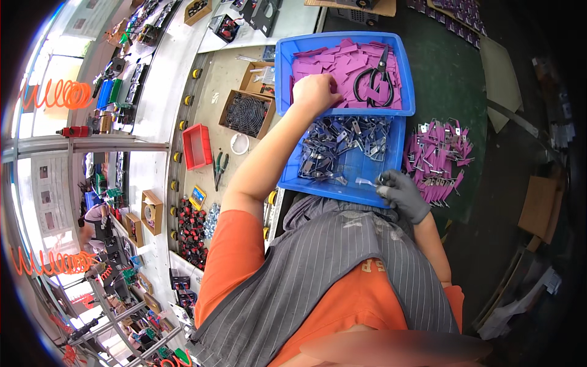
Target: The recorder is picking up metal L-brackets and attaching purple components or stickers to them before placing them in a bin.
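Note:
My bare left hand (315, 95) is at the left side of a blue bin (343, 38) full of flat purple strips (339, 64). Its fingers are curled in toward the thumb, and whatever they pinch is hidden. Black-handled scissors (384, 70) lie on the strips. In the nearer blue bin (342, 192), bent metal brackets (342, 144) are heaped. Over that bin's near right corner, my right hand (403, 194), in a grey glove, pinches a small shiny metal bracket (365, 181) pointing left.
Right of the bins, brackets with purple strips on them (437, 160) are piled on the green table (428, 73). To the left are a red tray (197, 147), pliers (220, 170), a cardboard box of dark coiled parts (246, 114) and a white ring-shaped item (239, 144).

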`<state>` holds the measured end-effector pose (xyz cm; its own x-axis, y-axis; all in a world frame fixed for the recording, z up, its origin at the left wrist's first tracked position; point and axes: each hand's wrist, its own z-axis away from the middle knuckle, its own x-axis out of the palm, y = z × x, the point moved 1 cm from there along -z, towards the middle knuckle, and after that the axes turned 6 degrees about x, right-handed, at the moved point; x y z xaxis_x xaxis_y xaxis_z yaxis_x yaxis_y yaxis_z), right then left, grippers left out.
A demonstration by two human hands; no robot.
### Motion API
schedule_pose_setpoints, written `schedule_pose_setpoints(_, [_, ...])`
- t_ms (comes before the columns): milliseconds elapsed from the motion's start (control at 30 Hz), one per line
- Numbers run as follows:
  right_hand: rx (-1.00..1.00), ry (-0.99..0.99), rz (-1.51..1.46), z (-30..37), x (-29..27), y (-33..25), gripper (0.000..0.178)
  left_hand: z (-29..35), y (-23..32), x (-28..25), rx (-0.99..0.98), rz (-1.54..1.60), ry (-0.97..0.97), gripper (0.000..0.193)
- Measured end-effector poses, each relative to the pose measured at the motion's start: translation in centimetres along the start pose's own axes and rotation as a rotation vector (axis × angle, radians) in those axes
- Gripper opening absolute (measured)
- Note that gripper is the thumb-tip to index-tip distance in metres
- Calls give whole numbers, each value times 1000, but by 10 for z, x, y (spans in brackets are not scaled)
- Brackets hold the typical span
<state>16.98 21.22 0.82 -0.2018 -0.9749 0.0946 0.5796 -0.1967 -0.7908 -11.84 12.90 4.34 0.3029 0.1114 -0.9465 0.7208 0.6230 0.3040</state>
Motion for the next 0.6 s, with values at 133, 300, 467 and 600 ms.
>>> schedule_pose_setpoints(133, [14, -109, -180, 8, -4, 6, 19, -4, -3, 6, 53, 95, 18, 26])
schedule_pose_setpoints(300, [-501, 213, 478, 14, -10, 4, 20, 20, -3, 1, -15, 825, 238, 24])
schedule_pose_setpoints(467, [-578, 277, 324, 37, -11, -30, 17, 76, 27, 3, 89, 1039, 109, 15])
schedule_pose_setpoints(600, [-643, 67, -208, 51, 0, -44, 24, 112, 49, 14, 154, 886, 142, 10])
